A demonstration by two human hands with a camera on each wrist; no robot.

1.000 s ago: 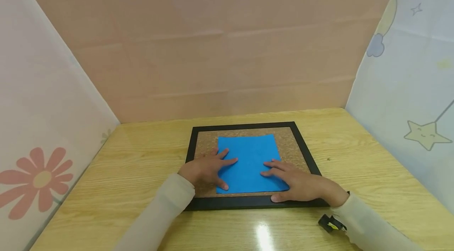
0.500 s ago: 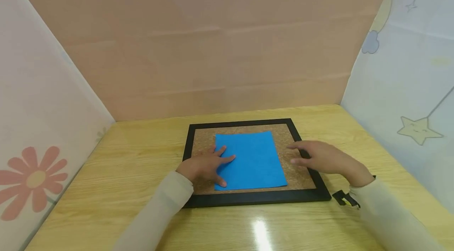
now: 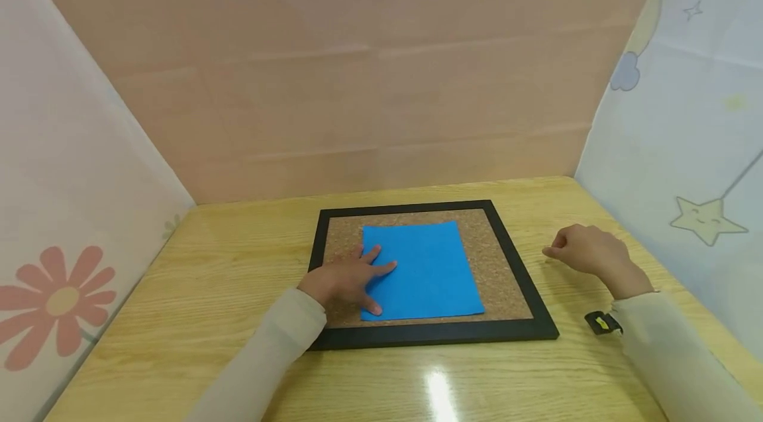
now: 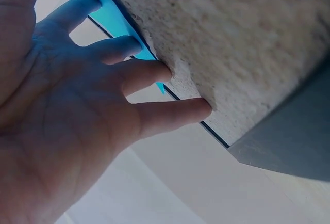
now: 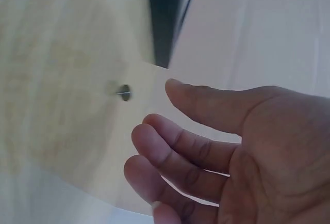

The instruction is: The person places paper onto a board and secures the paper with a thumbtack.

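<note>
- A tan backdrop (image 3: 381, 77), faintly creased, rises behind everything.
- The wood-grained table (image 3: 238, 263) runs up to it, between a pale left wall (image 3: 59, 170) bearing a red flower and a pale right wall (image 3: 685, 137) bearing a smiling star.
- A black-framed corkboard (image 3: 432, 334) lies flat on the table.
- The blue sheet (image 3: 426, 269) lies on the cork, inside the frame.
- The left hand (image 3: 344, 279) rests across the sheet's left edge, fingers spread, grasping nothing — thumb and forefinger on the blue, little fingertip on the cork.
- The right hand (image 3: 593, 253) is over the table, right of the board; its grip is released, fingers loosely bent, thumb standing apart from them.
- A small black device (image 3: 603, 322) with a yellow patch sits at the right cuff.
- A pin (image 5: 125, 93) with a dark round head is on the table — near the right fingertips, apart from them.
</note>
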